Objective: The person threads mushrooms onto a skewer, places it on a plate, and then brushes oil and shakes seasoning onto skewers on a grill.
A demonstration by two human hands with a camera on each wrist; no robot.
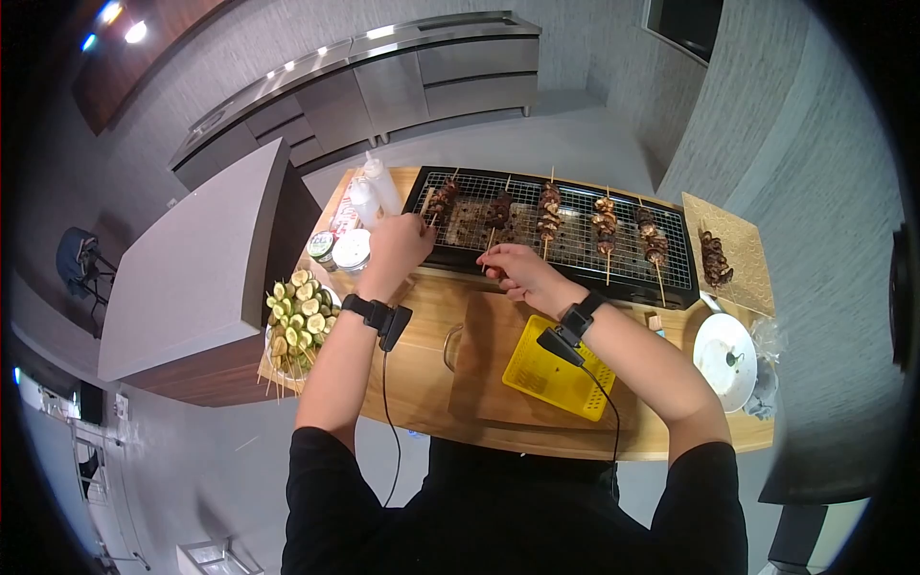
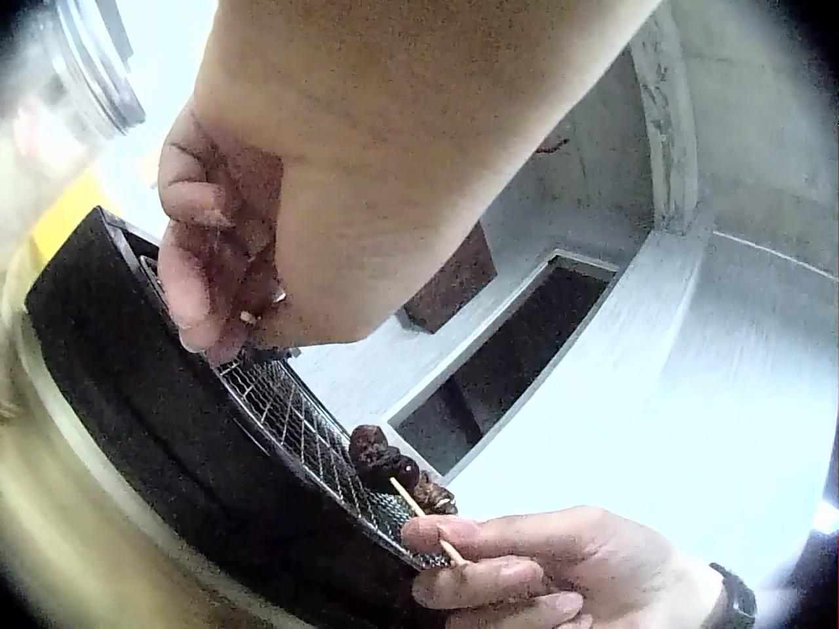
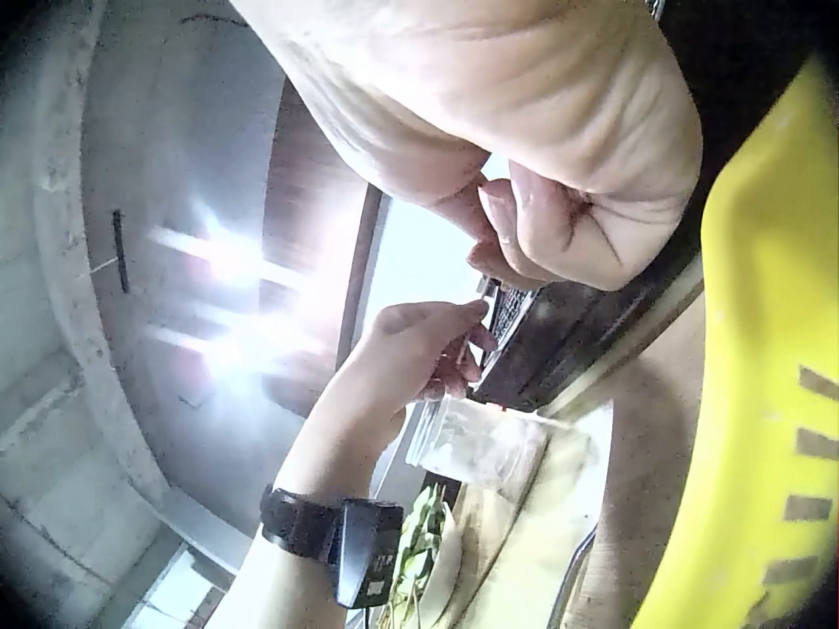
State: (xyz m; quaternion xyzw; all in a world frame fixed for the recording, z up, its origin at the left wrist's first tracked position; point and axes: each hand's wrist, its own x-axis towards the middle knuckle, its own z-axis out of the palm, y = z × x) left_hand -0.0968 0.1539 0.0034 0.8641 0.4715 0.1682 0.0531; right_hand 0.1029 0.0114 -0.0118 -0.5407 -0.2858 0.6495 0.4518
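Note:
At the left end of the black grill (image 1: 575,286), my left hand (image 1: 395,251) pinches the stick of a meat skewer (image 1: 443,199) whose browned pieces lie on the wire rack. My right hand (image 1: 529,276) holds the lower end of the neighbouring meat skewer (image 1: 499,209) between thumb and fingers. From the left wrist view, that wooden stick (image 2: 417,503) slants up out of the right fingertips (image 2: 426,535) toward dark meat at the rack's edge. Several more meat skewers (image 1: 549,213) lie across the rack further right.
White squeeze bottles (image 1: 365,203) and lidded jars (image 1: 352,249) stand left of the grill, with zucchini skewers (image 1: 305,316) below them. A yellow basket (image 1: 554,376) sits on a cutting board (image 1: 476,359) in front. On the right are a white plate (image 1: 721,369) and a gold board (image 1: 743,230) bearing meat.

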